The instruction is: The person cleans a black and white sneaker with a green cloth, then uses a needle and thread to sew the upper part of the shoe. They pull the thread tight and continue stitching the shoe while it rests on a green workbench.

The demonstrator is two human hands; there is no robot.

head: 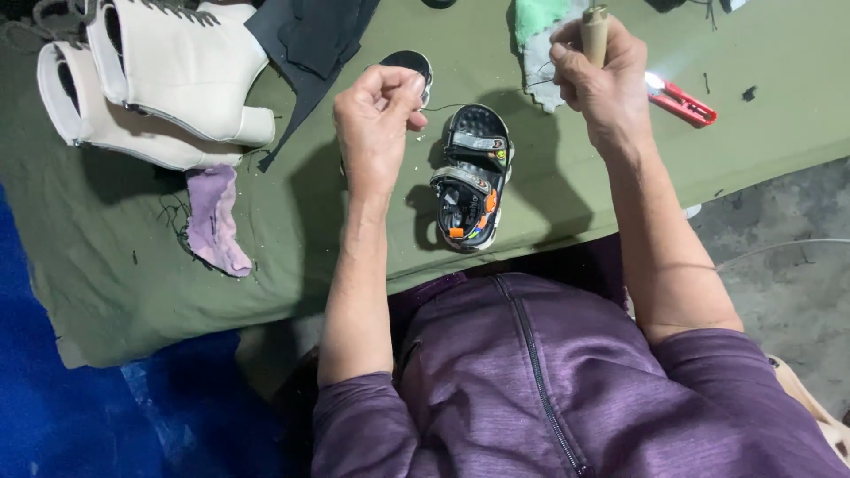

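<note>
- Two cream high-heeled boots (159, 80) lie on their sides at the far left of the green-covered bench (292, 257), set well away from the hands, with a scrap of lilac cloth (215, 221) just below them.
- Black fabric pieces (310, 44) lie beside the boots, near the bench's far edge.
- The left hand (376, 124) is raised over the bench, its grip pinched shut on a thin dark thread (443, 108) — drawn taut, it seems, toward the other hand.
- A small child's sandal (472, 177), black with grey straps and orange trim, rests sole-down on the bench between the two hands, near the front edge, close to the person.
- The right hand (602, 84) is clenched around a wooden tool handle (595, 35), held upright — the tip is hidden.
- Red snips (680, 99) lie just right of that hand, within easy reach.
</note>
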